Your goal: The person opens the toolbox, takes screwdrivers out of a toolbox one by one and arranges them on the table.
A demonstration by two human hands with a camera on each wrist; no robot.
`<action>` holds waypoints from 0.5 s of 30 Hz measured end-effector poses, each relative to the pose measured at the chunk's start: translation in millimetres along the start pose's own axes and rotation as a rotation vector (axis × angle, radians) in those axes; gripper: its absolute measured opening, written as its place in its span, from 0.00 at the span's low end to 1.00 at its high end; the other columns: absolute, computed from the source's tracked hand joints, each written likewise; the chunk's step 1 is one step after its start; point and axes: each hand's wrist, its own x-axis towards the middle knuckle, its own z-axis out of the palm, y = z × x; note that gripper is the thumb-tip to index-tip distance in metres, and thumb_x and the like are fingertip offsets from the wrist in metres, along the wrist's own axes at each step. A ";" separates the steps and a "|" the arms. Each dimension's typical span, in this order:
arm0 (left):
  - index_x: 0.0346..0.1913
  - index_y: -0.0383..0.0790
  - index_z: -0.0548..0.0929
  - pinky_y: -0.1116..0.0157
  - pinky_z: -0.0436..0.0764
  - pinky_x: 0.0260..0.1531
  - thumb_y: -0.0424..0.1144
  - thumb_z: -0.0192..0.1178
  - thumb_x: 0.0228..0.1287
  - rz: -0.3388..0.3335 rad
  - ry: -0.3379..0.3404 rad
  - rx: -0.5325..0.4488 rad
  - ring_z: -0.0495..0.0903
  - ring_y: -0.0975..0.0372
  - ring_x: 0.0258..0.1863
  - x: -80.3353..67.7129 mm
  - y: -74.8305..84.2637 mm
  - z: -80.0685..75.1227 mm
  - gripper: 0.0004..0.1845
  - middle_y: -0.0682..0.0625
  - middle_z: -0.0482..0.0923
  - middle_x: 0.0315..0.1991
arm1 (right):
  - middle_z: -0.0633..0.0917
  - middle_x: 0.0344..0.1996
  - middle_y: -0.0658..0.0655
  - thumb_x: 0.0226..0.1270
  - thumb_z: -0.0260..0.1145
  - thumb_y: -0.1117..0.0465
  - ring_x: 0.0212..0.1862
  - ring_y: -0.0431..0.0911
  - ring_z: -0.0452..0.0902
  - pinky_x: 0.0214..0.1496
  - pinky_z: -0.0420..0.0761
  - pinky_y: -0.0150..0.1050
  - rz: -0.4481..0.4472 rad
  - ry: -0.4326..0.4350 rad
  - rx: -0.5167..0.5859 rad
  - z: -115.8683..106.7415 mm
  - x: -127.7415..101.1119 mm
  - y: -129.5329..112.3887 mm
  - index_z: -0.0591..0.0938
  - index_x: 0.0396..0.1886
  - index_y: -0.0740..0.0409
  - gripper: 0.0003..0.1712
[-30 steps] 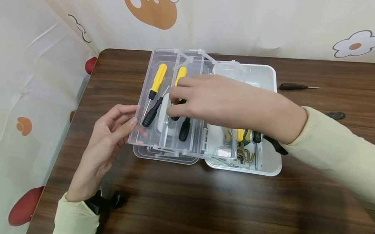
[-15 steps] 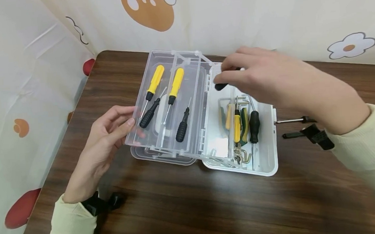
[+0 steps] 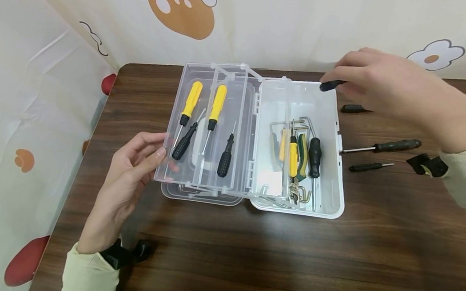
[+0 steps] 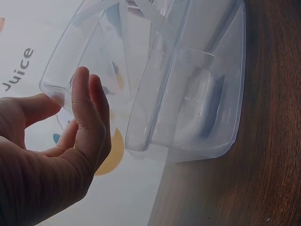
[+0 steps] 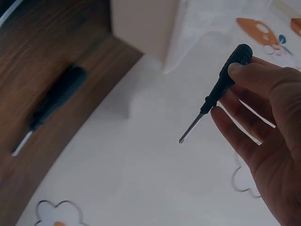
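A person in pale yellow sleeves works at a dark wood bench [image 3: 232, 257]. Nearest the viewer, the left hand [image 3: 128, 178] lies at the left end of a clear plastic tray [image 3: 244, 118] that swings out from a white toolbox [image 3: 332, 201]. Its thumb tip touches the tray's end wall and its fingers lie relaxed under the corner; the grip is loose and wide, closed round nothing.

The clear tray holds two yellow-handled screwdrivers [image 3: 192, 99] lying side by side, and two small black-handled screwdrivers [image 3: 225, 157] nearer the viewer. Just to its right, the open white toolbox holds pliers [image 3: 302, 152], a yellow-handled tool, a black-handled tool [image 3: 314, 151] and bent metal keys, all along the front half.

On the bench right of the toolbox lie three loose black screwdrivers [image 3: 397, 145], well apart from the tray.

Farthest back, the right hand [image 3: 385, 85] hangs above the toolbox's far right corner. Its thumb and fingertips pinch a small black screwdriver [image 5: 221, 87] by the handle, a narrow grip; the wrist view shows the thin metal shaft pointing away from the palm, clear of everything. Behind stands a cream curtain [image 3: 289, 22] printed with flowers and mushrooms.
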 end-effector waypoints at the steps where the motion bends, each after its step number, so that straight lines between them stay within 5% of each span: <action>1: 0.62 0.42 0.79 0.65 0.87 0.35 0.31 0.58 0.78 0.000 0.000 -0.002 0.91 0.59 0.32 0.0 -0.2 -0.1 0.15 0.49 0.88 0.49 | 0.87 0.48 0.61 0.66 0.68 0.77 0.52 0.58 0.79 0.52 0.78 0.56 0.012 -0.001 -0.002 1.6 -3.4 4.9 0.86 0.55 0.56 0.21; 6: 0.62 0.43 0.80 0.66 0.86 0.34 0.32 0.58 0.77 -0.004 -0.003 -0.012 0.91 0.59 0.32 0.7 -0.8 -0.3 0.14 0.49 0.88 0.48 | 0.87 0.48 0.64 0.64 0.71 0.76 0.51 0.62 0.81 0.51 0.77 0.58 0.081 -0.001 -0.005 14.0 -24.2 28.1 0.86 0.55 0.58 0.21; 10: 0.61 0.43 0.79 0.66 0.86 0.34 0.32 0.59 0.77 -0.008 -0.002 -0.002 0.91 0.59 0.32 1.3 -0.9 -0.4 0.14 0.50 0.88 0.48 | 0.87 0.46 0.61 0.63 0.71 0.76 0.46 0.57 0.81 0.47 0.76 0.49 0.155 -0.024 -0.001 26.5 -45.3 43.1 0.86 0.56 0.55 0.23; 15: 0.61 0.43 0.79 0.66 0.86 0.34 0.33 0.59 0.77 -0.011 0.000 0.001 0.91 0.59 0.32 1.2 -1.0 -0.6 0.14 0.50 0.88 0.49 | 0.85 0.48 0.60 0.67 0.70 0.74 0.49 0.59 0.81 0.50 0.77 0.59 0.232 -0.115 0.033 41.6 -64.9 52.0 0.85 0.58 0.54 0.22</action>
